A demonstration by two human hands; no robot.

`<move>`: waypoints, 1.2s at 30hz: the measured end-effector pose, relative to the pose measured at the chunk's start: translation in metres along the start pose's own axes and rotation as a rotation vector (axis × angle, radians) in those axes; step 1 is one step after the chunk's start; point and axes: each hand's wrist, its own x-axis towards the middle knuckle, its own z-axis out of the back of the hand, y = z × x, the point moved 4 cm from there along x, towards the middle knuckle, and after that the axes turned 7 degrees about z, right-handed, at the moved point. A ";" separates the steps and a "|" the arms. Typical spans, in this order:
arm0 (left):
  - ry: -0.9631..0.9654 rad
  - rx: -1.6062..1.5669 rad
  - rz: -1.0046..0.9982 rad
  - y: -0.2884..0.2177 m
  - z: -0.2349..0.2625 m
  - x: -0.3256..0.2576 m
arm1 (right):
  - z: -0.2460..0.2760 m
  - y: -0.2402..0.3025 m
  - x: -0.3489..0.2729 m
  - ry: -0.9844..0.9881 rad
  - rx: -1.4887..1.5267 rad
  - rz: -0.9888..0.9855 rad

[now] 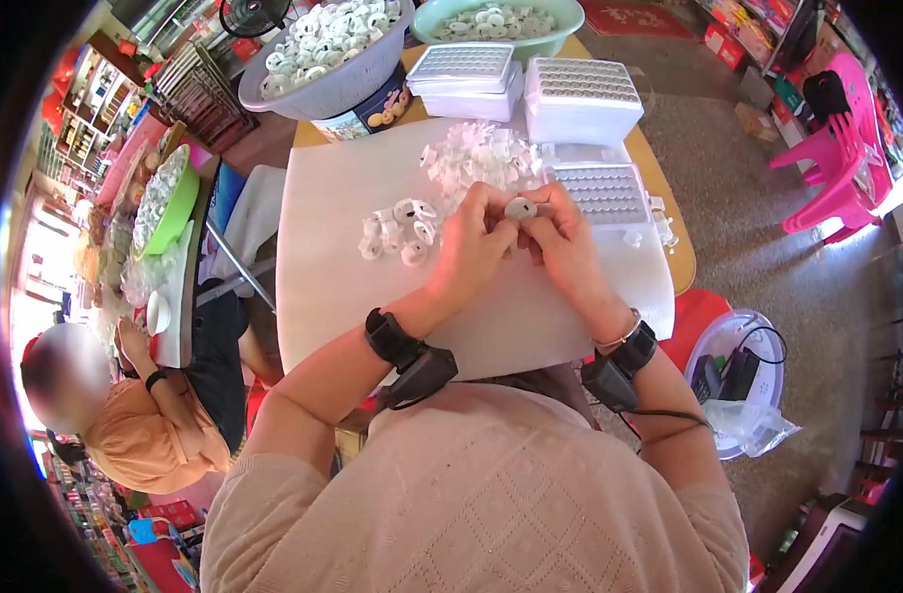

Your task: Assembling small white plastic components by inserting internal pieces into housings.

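Observation:
Between the fingertips of both my hands is a small round white plastic piece with a dark spot in its middle (pixel 520 209). My left hand (pixel 471 237) pinches it from the left, and my right hand (pixel 568 242) from the right. A heap of small clear-white plastic parts (pixel 481 156) lies just beyond my fingers. Left of my left hand sits a loose cluster of round white pieces (pixel 400 232). A white tray with rows of small compartments (pixel 602 194) lies beyond my right hand. The fingers partly hide the held piece.
A white sheet (pixel 323 287) covers the table. Tray stacks (pixel 583 104) stand at its far side, beside a grey basin (pixel 274 91) and a green basin (pixel 560 38), both full of white parts. A co-worker (pixel 165 435) sits at left; a pink chair (pixel 842 163) stands at right.

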 end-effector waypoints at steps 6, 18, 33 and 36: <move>0.010 -0.038 0.043 0.001 0.002 0.001 | -0.001 0.009 -0.002 -0.021 0.004 -0.063; 0.101 -0.098 0.228 -0.028 0.038 0.019 | 0.004 0.026 0.003 -0.071 -0.029 0.000; -0.207 0.291 -0.171 -0.013 0.100 0.067 | -0.011 0.035 -0.014 0.043 -0.336 0.213; -0.262 0.701 -0.345 -0.020 0.108 0.003 | -0.025 0.043 -0.016 0.171 -0.596 0.459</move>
